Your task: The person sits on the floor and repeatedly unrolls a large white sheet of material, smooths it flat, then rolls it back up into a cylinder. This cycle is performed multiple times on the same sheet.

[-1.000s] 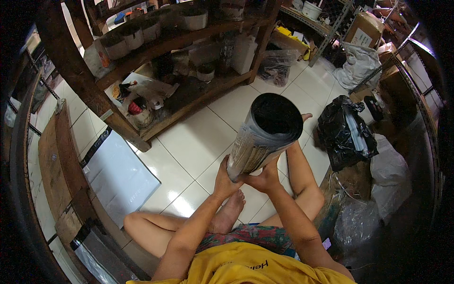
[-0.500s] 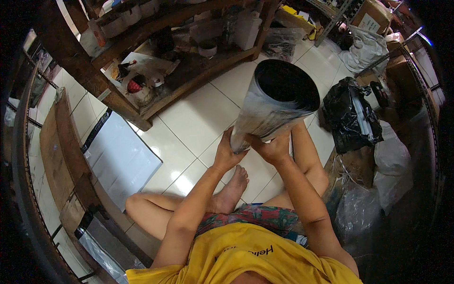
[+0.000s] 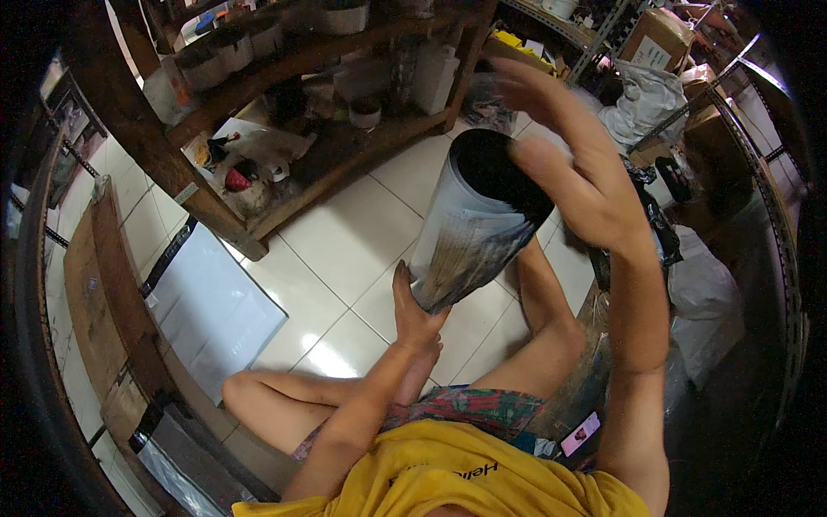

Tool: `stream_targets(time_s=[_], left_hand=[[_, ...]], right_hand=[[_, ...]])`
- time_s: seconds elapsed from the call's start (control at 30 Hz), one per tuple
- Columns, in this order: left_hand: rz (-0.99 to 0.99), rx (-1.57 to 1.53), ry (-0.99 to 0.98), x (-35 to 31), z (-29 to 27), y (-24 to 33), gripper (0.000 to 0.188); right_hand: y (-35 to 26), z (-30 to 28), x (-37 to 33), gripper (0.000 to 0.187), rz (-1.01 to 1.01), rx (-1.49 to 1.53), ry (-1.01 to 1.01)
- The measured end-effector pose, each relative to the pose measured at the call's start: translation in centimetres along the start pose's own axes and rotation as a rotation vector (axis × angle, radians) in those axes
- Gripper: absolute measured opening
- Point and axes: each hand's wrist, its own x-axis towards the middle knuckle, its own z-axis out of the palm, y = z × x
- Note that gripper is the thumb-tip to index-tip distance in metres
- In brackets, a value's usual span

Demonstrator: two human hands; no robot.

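Observation:
A plastic mailing bag (image 3: 465, 233), whitish grey outside with brownish smears and black inside, stands out as a tube with its round mouth facing up and away. My left hand (image 3: 419, 323) is closed round its narrow lower end. Over the right side of the mouth hangs my right hand (image 3: 577, 168), blurred by motion. Its fingers stretch up and away while the thumb sits apart from them, overlapping the rim; whether it touches the bag I cannot tell. The bottom inside the bag is hidden in darkness.
A flat white mailing bag (image 3: 220, 302) lies on the tiles at left, beside bent brown cardboard (image 3: 99, 284). Ahead stands a wooden shelf (image 3: 345, 168) with tubs. Black plastic (image 3: 663, 233) and clear plastic (image 3: 706, 302) lie at right. A phone (image 3: 579, 433) is near my right hip.
My right hand has let go of the bag's lower end and swung up to the mouth. The left hand still holds the bag, which has shifted slightly left and down. The phone has come into view.

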Motion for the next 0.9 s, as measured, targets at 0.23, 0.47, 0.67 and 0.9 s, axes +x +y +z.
stream_targets(time_s=[0.23,0.47,0.67,0.9], left_hand=[[-0.138,0.007,0.062,-1.4,2.0,1.2,0.109],[-0.166,0.042,-0.017,-0.9,0.5,-0.6,0.104],[-0.085,0.084,-0.31,2.4,-2.9,-1.3,0.093],[-0.023,0.08,-0.134,0.4,-1.0,-1.0,0.099]], right_hand=[[-0.6,2.6,3.5,0.077,0.151,-0.401,-0.371],[-2.0,3.1,4.2,0.078,0.168,-0.38,-0.437],[-1.6,2.7,4.4,0.078,0.187,-0.367,-0.424],[-1.7,2.1,4.9,0.072,0.248,-0.311,-0.426]])
